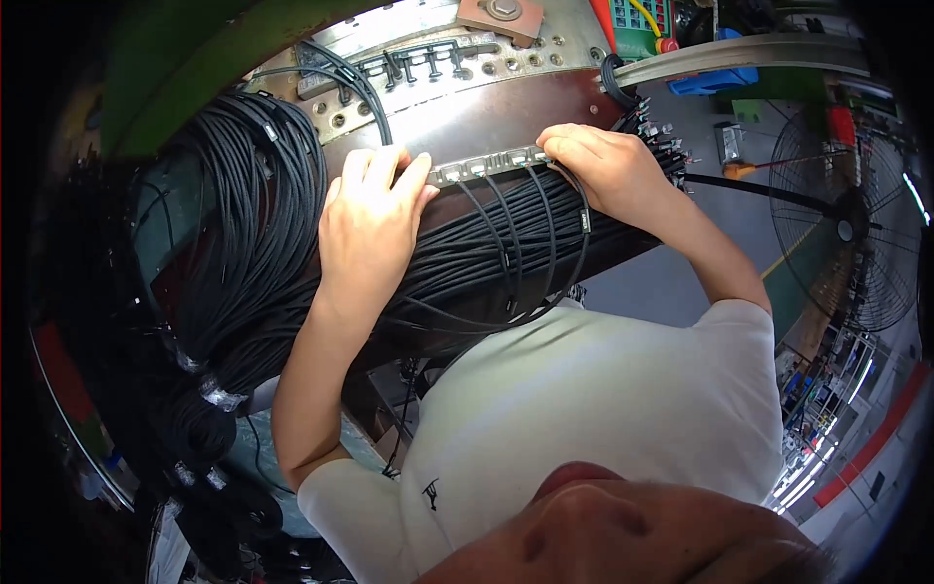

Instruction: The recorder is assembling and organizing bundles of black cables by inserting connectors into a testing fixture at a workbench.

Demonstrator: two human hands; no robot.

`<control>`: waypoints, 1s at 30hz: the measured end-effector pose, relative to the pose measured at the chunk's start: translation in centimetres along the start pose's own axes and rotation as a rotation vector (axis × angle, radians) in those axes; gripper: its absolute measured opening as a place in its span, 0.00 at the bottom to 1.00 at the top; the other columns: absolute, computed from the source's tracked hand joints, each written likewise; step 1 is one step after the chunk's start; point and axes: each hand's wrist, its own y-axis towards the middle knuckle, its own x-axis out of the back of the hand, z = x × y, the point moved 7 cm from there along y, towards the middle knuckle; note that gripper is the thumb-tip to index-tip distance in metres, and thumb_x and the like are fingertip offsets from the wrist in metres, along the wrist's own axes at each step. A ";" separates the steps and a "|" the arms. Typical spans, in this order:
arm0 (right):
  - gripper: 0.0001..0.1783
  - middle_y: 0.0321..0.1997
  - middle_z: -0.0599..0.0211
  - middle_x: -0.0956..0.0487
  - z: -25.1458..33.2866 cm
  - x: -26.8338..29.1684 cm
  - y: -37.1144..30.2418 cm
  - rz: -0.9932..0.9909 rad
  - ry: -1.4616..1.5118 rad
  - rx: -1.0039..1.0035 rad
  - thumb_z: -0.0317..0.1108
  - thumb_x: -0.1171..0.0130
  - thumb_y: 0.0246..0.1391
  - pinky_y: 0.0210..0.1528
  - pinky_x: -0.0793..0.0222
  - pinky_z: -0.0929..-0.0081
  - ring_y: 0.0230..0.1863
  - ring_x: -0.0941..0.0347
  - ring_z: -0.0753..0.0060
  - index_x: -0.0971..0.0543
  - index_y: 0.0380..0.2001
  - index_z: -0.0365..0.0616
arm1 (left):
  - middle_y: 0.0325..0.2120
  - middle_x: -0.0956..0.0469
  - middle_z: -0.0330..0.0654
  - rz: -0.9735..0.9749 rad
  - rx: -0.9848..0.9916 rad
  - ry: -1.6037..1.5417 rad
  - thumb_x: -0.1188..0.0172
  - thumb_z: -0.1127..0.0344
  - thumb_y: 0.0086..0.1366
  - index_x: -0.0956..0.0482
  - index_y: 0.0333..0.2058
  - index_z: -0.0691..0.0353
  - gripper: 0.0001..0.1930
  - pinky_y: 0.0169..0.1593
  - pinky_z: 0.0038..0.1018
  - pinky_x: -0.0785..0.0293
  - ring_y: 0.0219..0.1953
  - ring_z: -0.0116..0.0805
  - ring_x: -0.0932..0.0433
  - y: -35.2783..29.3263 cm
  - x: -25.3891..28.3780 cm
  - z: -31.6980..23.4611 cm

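A long grey metal strip with slots (498,164) lies across the dark bench in front of me. Several black cables (507,224) run from its slots, with small metal connector ends sitting in them. My left hand (368,219) is closed at the strip's left end, thumb and fingers against it. At the right end, my right hand (605,167) pinches the strip near the last cable; its fingertips partly hide what lies under them. Right below the strip, a thick bundle of black cables (443,261) stretches across the bench edge.
Big coils of black cable (255,185) hang at left. Beyond the strip stands a perforated metal plate (530,60) with a bolted copper-coloured block (502,14) and a black slotted rack (428,64). Loose cable ends (662,136) bunch at right. A large fan (844,231) stands farther right.
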 end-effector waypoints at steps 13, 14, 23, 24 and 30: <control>0.13 0.38 0.65 0.24 1.7 0.4 1.4 0.229 -0.157 0.011 0.23 0.45 0.42 0.32 0.26 0.72 0.35 0.24 0.63 0.27 0.35 0.40 | 0.36 0.26 0.39 -0.010 0.015 -0.014 0.37 0.65 0.54 0.20 0.40 0.60 0.14 0.43 0.31 0.29 0.40 0.38 0.28 -0.1 0.1 0.1; 0.13 0.38 0.65 0.25 1.8 0.3 1.5 0.265 -0.178 -0.003 0.22 0.45 0.42 0.31 0.27 0.72 0.35 0.24 0.63 0.28 0.35 0.40 | 0.36 0.26 0.39 -0.009 0.017 -0.014 0.37 0.65 0.54 0.20 0.40 0.60 0.14 0.43 0.31 0.29 0.40 0.38 0.28 -0.1 0.0 0.1; 0.11 0.37 0.63 0.28 -0.6 -0.3 1.7 0.270 0.006 -0.052 0.24 0.46 0.45 0.41 0.29 0.72 0.41 0.28 0.62 0.29 0.35 0.41 | 0.40 0.27 0.35 0.044 -0.012 0.053 0.34 0.62 0.49 0.21 0.42 0.56 0.19 0.47 0.33 0.35 0.46 0.37 0.31 -0.4 0.4 -0.2; 0.12 0.42 0.59 0.27 -1.6 -0.7 1.7 0.384 0.238 -0.143 0.22 0.46 0.46 0.48 0.31 0.69 0.46 0.29 0.58 0.29 0.37 0.38 | 0.40 0.27 0.35 0.039 -0.058 0.108 0.34 0.63 0.49 0.21 0.41 0.56 0.18 0.47 0.35 0.35 0.46 0.37 0.31 -0.5 0.3 -0.2; 0.15 0.41 0.62 0.20 -0.5 -3.0 2.8 0.160 0.618 -0.262 0.30 0.45 0.56 0.47 0.31 0.76 0.42 0.26 0.73 0.24 0.45 0.35 | 0.43 0.26 0.42 -0.183 -0.011 -0.353 0.37 0.70 0.54 0.23 0.42 0.62 0.15 0.49 0.34 0.30 0.43 0.40 0.26 -0.2 1.9 0.2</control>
